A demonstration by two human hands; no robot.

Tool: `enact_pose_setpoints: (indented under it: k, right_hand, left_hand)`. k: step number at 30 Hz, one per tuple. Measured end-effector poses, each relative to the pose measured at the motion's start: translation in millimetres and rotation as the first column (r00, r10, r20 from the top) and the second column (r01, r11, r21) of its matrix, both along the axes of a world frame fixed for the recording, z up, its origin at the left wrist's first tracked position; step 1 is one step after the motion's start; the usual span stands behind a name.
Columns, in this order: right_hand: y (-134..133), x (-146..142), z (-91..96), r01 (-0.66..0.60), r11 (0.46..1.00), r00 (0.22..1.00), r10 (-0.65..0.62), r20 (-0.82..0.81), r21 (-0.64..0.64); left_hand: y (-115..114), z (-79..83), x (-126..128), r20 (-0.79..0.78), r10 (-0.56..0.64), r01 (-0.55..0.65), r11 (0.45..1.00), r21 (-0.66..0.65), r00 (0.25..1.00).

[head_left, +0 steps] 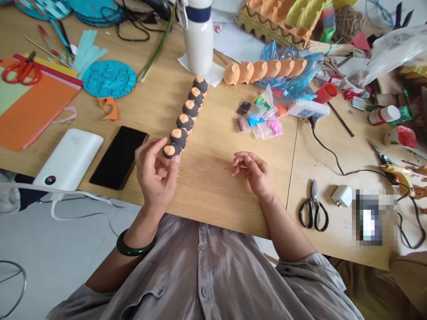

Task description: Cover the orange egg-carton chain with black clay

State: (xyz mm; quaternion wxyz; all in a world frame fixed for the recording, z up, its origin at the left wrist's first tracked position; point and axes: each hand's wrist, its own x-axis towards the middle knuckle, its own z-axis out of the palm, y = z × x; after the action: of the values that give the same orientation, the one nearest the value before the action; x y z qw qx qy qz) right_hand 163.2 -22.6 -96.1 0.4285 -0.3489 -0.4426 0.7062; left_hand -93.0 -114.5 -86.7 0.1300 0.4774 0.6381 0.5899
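Note:
A row of joined orange egg-carton cups (pixel 184 121), partly coated with black clay, runs away from me on the wooden table. My left hand (pixel 155 171) is at its near end, thumb and fingers curved around the last cup, which the hand partly hides. My right hand (pixel 251 171) hovers over the table to the right, fingers loosely bent and partly apart, with nothing visible in them. Small bags of coloured clay (pixel 262 118) lie beyond it. A second row of plain orange cups (pixel 265 70) sits further back.
A white bottle (pixel 198 38) stands at the back. On the left are a phone (pixel 118 156), a power bank (pixel 70 158), coloured sheets (pixel 40 106) and red scissors (pixel 22 73). Black-handled scissors (pixel 313 211), a white charger (pixel 342 195) and a power strip (pixel 308 109) lie on the right.

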Motion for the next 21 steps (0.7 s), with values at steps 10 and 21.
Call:
enact_pose_setpoints:
  k: [10, 21]
  right_hand:
    - [-32.3, -28.7, 1.9, -0.594, 0.477, 0.788, 0.184, 0.588, 0.648]
    - [4.3, -66.4, -33.9, -0.855, -0.008, 0.514, 0.118, 0.85, 0.518]
  left_hand:
    - [8.8, 27.4, 8.0, 0.251, -0.03, -0.012, 0.986, 0.164, 0.967]
    - [-2.7, 32.1, 10.9, 0.334, -0.084, 0.053, 0.993, 0.102, 0.939]
